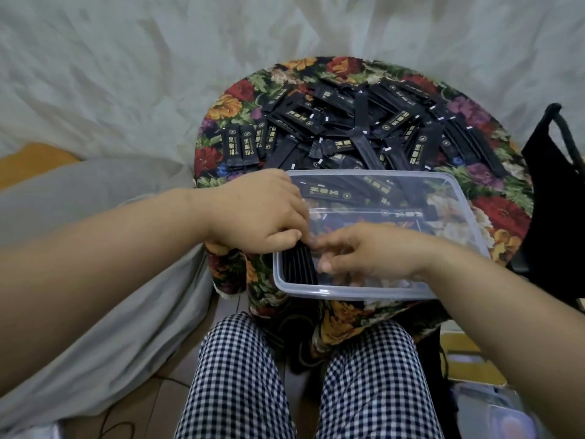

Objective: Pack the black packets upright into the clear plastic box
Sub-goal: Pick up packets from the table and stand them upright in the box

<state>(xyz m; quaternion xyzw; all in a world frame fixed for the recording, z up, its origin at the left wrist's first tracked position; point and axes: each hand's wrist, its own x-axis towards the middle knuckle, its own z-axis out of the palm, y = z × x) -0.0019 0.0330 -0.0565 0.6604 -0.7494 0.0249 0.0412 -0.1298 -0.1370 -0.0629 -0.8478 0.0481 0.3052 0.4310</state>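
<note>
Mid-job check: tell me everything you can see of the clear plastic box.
The clear plastic box is a lidless, see-through rectangle with rounded corners and a thick rim. It sits on the floral cloth, at its near edge. A row of black packets stands upright at its left end, gripped by the left hand; the right hand reaches inside beside them. The loose packet pile lies behind it.

Setting: domestic room. Evidence: rumpled white sheet [126, 64], grey blanket [95, 198], floral cloth [503, 213] over a small round table [345, 324], checked pyjama-style trousers [234, 375].
</note>
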